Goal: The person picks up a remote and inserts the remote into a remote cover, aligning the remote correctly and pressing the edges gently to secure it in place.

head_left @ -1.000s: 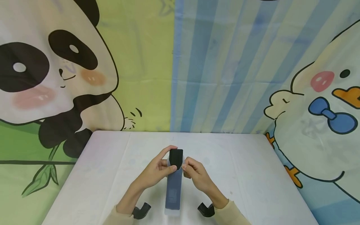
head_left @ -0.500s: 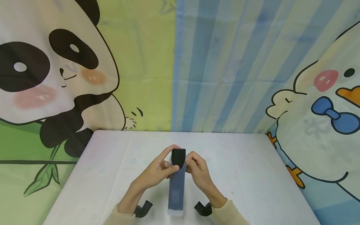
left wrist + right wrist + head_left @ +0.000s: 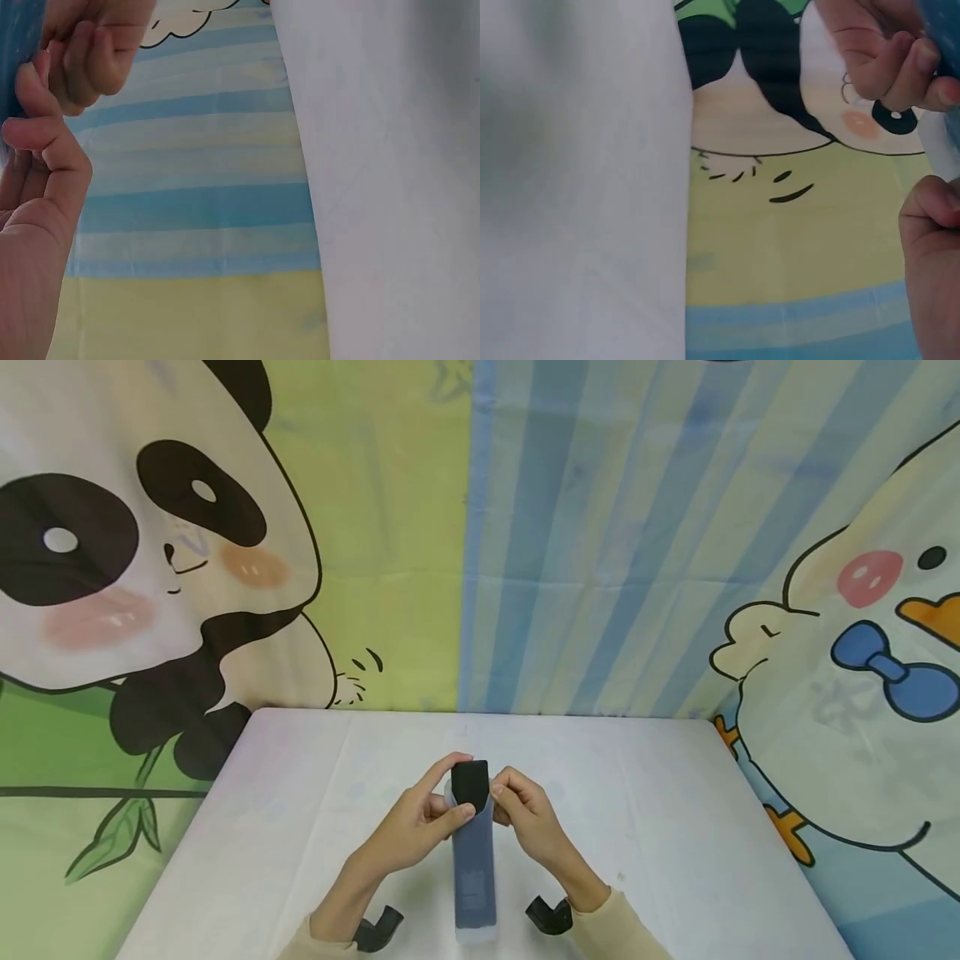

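Note:
A long, narrow blue-grey packet (image 3: 474, 877) with a translucent border hangs lengthwise between the hands in the head view. At its upper end is a black block (image 3: 470, 783) with a tapered lower end. My left hand (image 3: 412, 827) grips that end, index finger over the block's top and thumb across its front. Thumb and finger of my right hand (image 3: 528, 818) pinch the packet's right edge beside the block. In the left wrist view, a strip of the packet (image 3: 19, 52) shows blue with pale specks. Its back is hidden from the head view.
A white-covered table (image 3: 622, 852) lies beneath the hands. Behind it hangs a printed cloth (image 3: 600, 543) with a panda on the left and a white bird on the right. Black curved pieces (image 3: 379, 928) sit at both wrists beside the beige sleeves (image 3: 618, 931).
The packet's lower end has swung slightly right. My right fingers have moved a little up along its edge, while my left hand keeps its grip on the black end.

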The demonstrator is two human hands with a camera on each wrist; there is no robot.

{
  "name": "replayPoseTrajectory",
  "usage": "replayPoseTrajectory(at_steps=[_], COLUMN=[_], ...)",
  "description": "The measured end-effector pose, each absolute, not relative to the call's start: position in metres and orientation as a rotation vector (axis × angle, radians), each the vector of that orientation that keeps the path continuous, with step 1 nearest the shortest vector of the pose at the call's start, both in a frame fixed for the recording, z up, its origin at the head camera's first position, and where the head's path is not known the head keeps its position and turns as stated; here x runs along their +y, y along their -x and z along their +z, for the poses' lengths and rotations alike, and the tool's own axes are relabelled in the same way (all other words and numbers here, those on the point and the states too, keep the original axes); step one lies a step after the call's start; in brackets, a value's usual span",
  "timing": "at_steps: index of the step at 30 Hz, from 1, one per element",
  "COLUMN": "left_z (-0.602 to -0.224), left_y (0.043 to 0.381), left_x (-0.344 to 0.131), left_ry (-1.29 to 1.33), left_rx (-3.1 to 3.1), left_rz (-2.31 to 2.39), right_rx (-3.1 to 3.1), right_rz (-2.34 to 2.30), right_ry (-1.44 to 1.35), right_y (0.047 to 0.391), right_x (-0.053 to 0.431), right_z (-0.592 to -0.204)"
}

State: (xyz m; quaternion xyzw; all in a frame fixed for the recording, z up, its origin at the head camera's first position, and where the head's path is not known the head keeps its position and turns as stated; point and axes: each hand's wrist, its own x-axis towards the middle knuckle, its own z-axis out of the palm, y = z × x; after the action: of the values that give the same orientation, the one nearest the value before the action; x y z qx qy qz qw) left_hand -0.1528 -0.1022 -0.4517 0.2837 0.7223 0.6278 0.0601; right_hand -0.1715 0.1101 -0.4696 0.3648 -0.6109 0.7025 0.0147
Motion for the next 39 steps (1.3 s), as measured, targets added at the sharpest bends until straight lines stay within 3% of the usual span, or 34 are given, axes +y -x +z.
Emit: replayPoseTrajectory(at_steps=[13,19,32,39], left_z=[-0.463,-0.467,-0.468,-0.464], left_y=[0.152,0.151,0.153,0.159], left_x=[-0.103,-0.102,-0.108,-0.109], left_ry=[-0.804,-0.825,-0.744,-0.727], left_rx=[2.272,2.277,2.19,2.096], left_rz=[1.97,1.899,1.95,1.911], right_rx=[-2.155,-2.237,-2.127,-1.939], right_rz=[2.038,2.043,2.233,2.295], right_ry=[-1.153,-1.031,-1.455,-1.375], right_y=[0.168,0.169,0.175,0.17], right_x=[0.115,0.117,0.117,0.109], right_z=[-0.479,-0.478,-0.485,-0.484])
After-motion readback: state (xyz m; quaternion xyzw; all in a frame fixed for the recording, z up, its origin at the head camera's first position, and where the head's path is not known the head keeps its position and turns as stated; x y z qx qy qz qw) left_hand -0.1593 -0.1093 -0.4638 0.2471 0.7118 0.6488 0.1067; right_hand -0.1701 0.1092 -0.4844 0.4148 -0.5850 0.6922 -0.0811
